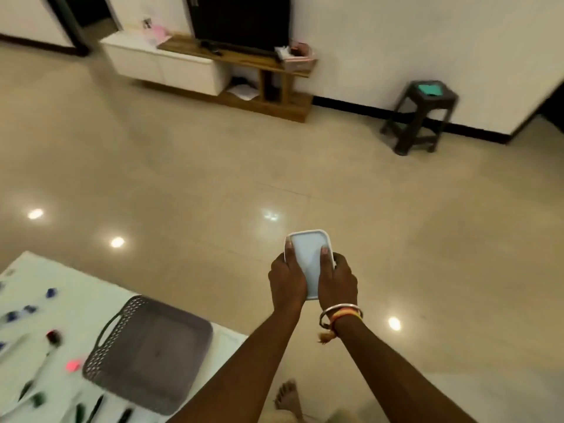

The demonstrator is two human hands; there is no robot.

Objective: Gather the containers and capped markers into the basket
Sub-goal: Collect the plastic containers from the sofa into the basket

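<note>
Bare foot (pixel 287 395) on the floor at 6 o'clock, toes forward. Both forearms run up from the bottom edge.

Desk (pixel 91 288) at 8 o'clock has a white, matte cover.
- Basket (pixel 134 303): grey plastic, shallow, square with rounded corners. Perforated walls, slot handle on its 9 o'clock side, flat solid base. Nothing in it.
- Markers at 9 o'clock of the basket are loose on the cover and blurred: red-tipped marker (pixel 53 337), pink cap (pixel 73 365) just beside the basket wall, blue pieces (pixel 51 292) further back, green ones (pixel 38 399) nearest. Can't tell which are capped.

Container (pixel 308 257) is centre frame at 1 o'clock from the basket, held off the desk over the floor. It is a white plastic rectangle with rounded corners and a smooth lid with a raised rim. Left hand (pixel 287 277) and right hand (pixel 337 280) are both clamped on its long sides, thumbs flat on the lid and fingers curled round the edges. Metal bangle (pixel 340 309) and threads on the right wrist.

Floor (pixel 213 166): glossy beige tile with lamp reflections.

Far, against the white wall:
- Dark plastic stool (pixel 422 117) at 2 o'clock, teal patch on the seat.
- Low wood-and-white TV unit (pixel 213 65) at 12 o'clock, carrying a black screen (pixel 241 19).
</note>
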